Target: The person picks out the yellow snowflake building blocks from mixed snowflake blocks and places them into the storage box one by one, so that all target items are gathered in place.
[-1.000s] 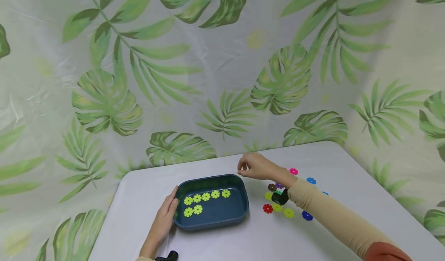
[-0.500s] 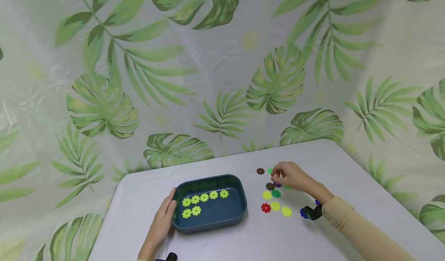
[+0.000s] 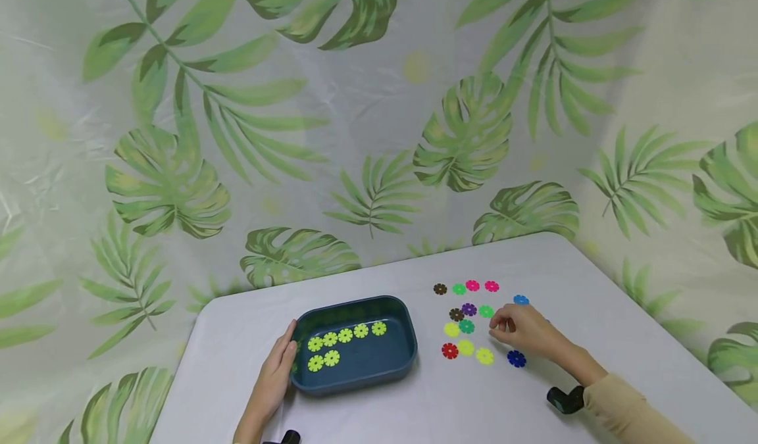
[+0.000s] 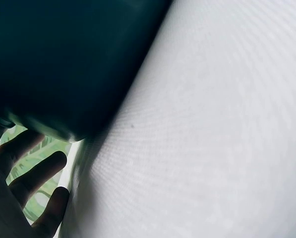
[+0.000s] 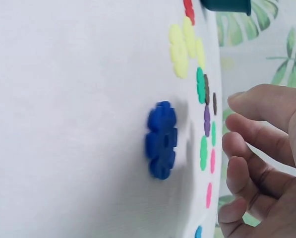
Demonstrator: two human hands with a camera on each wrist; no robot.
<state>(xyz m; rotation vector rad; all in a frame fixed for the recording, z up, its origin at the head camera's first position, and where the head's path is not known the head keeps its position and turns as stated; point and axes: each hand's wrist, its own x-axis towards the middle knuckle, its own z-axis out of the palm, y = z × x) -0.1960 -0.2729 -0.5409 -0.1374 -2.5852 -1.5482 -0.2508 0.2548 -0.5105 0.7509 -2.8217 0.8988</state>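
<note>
My left hand (image 3: 274,371) rests against the left end of a dark blue-green tray (image 3: 349,384), its fingers along the outer wall. In the left wrist view the tray's wall (image 4: 78,54) fills the upper left and several fingers (image 4: 41,173) are spread beside it. Inside the tray, several yellow-green flower-shaped discs (image 3: 345,335) lie in two rows. My right hand (image 3: 524,331) hovers above the table, right of the loose discs, fingers loosely bent and nothing between them. A dark blue flower-shaped disc (image 3: 516,359) lies just below it; the right wrist view shows this blue disc (image 5: 162,141) close up.
Loose flower discs lie right of the tray: yellow (image 3: 484,356), red (image 3: 450,350), green (image 3: 466,326), purple (image 3: 469,309), brown (image 3: 440,289), pink (image 3: 491,286) and light blue (image 3: 521,299). The white table (image 3: 426,404) meets a leaf-patterned curtain (image 3: 379,102) behind.
My right hand has moved from beside the tray's far right corner, over the loose discs, to their right side, uncovering several of them. My left hand has stayed at the tray.
</note>
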